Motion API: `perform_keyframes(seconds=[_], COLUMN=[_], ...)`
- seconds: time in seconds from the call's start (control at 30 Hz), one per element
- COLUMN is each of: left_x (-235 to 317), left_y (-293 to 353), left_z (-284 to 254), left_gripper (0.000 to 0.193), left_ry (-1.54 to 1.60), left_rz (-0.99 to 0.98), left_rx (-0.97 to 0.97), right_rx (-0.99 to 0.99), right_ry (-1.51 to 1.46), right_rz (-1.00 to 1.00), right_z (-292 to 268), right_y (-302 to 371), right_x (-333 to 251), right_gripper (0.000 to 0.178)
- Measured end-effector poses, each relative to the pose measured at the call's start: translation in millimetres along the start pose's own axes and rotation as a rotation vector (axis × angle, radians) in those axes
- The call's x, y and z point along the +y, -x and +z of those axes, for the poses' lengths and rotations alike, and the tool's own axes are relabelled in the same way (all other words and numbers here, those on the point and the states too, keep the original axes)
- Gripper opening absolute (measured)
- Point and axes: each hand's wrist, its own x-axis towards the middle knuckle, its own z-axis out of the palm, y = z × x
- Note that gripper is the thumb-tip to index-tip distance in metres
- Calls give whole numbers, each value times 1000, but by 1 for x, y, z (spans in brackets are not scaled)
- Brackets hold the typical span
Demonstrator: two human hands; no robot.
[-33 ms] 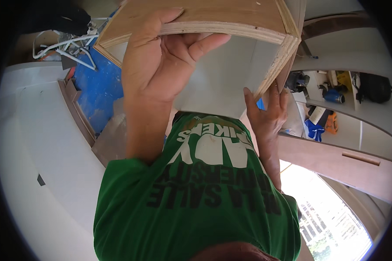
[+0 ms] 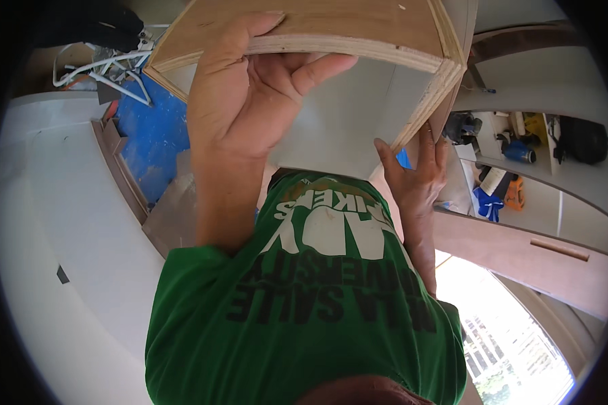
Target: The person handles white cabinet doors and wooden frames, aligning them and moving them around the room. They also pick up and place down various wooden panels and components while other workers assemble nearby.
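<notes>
An open plywood box (image 2: 344, 23), like a drawer or small cabinet, is held up in front of my chest. Its outer face is brown, its edges are raw plywood, and its inside is pale and smooth. My left hand (image 2: 243, 108) grips the upper panel's edge, thumb on the outer face and fingers curled inside. Some of those fingertips are hidden behind the palm. At the lower right corner, my right hand (image 2: 415, 179) holds the side panel's edge, thumb on one side and fingers on the other.
At right, shelves (image 2: 547, 181) hold a blue cylindrical item (image 2: 519, 151), a black bag (image 2: 581, 140) and an orange item (image 2: 515, 194). A white metal frame (image 2: 105, 71) lies on the blue floor (image 2: 148, 128) at upper left. A large white panel (image 2: 67, 223) fills the left side.
</notes>
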Motion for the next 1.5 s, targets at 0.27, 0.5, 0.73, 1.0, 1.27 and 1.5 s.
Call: perform_keyframes(seconds=[0.27,0.5,0.73,1.0,1.27,1.5], left_x=[-4,-10,-21,34,123,208], left_y=[21,106,147,122,56,-23], left_z=[-5,-70,-103,-169,-240,-358], left_gripper=[35,60,77,71,67,57], left_ry=[-183,-374,-519,-577,-668,-257], left_rz=[231,473,507,184,-18,149], left_rx=[102,214,434,711,672,878], right_rx=[-136,-396,-805,-1031,-1127,-943], right_ry=[-106,-60,40,62,212,-38], right_rz=[-129,-58,110,118,289,284], right_z=[27,61,86,128,204,273], right_y=[-9,61,161,174,77,-12], right_x=[83,185,270,295,225,156], right_gripper=[30,39,48,60,55,38])
